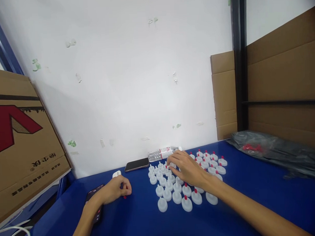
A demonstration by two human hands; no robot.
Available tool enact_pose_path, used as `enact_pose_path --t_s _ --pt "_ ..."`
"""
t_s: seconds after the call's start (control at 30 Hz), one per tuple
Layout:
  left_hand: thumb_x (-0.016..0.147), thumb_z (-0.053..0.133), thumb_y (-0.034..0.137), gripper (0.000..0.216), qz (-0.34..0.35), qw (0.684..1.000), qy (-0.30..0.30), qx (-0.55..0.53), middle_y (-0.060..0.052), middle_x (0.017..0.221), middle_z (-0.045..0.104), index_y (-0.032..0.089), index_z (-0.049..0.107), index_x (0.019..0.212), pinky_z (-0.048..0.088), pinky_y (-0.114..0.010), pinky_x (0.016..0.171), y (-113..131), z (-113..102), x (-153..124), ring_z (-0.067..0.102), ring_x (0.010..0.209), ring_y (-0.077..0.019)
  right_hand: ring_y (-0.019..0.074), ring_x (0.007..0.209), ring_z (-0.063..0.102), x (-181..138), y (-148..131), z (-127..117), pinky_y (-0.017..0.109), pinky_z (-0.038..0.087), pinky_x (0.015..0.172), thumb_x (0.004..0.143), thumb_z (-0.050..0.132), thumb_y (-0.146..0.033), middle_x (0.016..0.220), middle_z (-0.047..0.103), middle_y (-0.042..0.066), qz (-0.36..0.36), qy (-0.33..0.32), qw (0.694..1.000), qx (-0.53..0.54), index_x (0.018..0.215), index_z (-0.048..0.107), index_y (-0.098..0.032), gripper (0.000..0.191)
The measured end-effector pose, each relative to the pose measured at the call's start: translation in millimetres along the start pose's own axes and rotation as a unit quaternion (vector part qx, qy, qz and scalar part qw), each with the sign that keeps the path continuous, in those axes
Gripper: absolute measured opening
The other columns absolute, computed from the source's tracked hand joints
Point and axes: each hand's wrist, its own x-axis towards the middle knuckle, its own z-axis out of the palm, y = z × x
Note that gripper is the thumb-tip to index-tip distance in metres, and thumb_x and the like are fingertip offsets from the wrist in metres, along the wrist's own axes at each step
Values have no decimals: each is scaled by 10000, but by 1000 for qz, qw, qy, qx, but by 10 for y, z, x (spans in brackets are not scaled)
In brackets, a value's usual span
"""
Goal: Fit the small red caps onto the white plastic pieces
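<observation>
Rows of white plastic nozzle caps (162, 204) stand upright on the blue table, many on the right side with small red tips (185, 197) on their spouts. Reaching in over the group from the right, my right hand (187, 168) has its thumb and fingers pinched at a spout, where a bit of red shows at the fingertips. My left hand (117, 189) rests left of the caps with its fingers curled in. Just under its fingertips shows a small red piece (124, 197); whether more lies inside the fingers is hidden.
Along the wall lie a water bottle (161, 154) and a dark phone (136, 164). Another phone (96, 213) is partly under my left forearm, near a small white object (116, 173). A grey plastic bag (272, 152) with red pieces sits right. Cardboard boxes (22, 164) flank the table.
</observation>
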Motion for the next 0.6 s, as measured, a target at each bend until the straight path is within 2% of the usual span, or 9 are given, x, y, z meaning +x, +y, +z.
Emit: enact_pose_path --t_s 0.1,0.2,0.27,0.37,0.5,0.6 --pt "830 627 474 321 32 997 60 -30 -37 764 703 169 726 825 424 -253 639 132 -1 19 603 701 -177 222 1000 608 0 -9 10 412 479 906 897 642 -117 979 694 24 -12 -3 1000 1 965 621 -221 126" --pt "876 594 498 354 63 982 157 -86 -69 860 759 172 730 892 479 -272 701 306 84 94 664 787 -210 213 991 627 -12 -8 28 382 505 883 903 640 -107 1010 690 43 -29 -16 999 8 980 620 -211 131" --pt "899 576 502 366 75 965 228 -107 -76 904 772 178 740 948 496 -278 678 429 223 160 674 784 -217 209 996 644 -21 -13 38 351 521 848 917 624 -107 1079 679 59 -40 -29 999 11 1011 622 -212 141" --pt "929 570 444 311 124 939 314 -69 -64 962 774 200 756 981 503 -276 665 594 523 239 663 747 -198 195 995 657 -28 -49 38 301 526 796 944 592 -118 1152 658 67 -45 -49 998 18 1040 622 -219 143" --pt "973 547 333 240 243 916 319 -3 -53 988 763 228 755 1030 500 -243 673 754 869 261 682 811 -175 177 957 655 -26 -113 15 273 505 782 946 593 -128 1091 669 44 -49 -72 995 41 1082 602 -219 164" --pt "975 561 285 220 280 906 317 8 -39 988 758 247 742 1092 496 -229 662 815 963 247 679 807 -156 165 863 657 -30 -130 5 253 478 696 949 596 -156 1021 686 28 -39 -88 995 41 1083 592 -219 148"
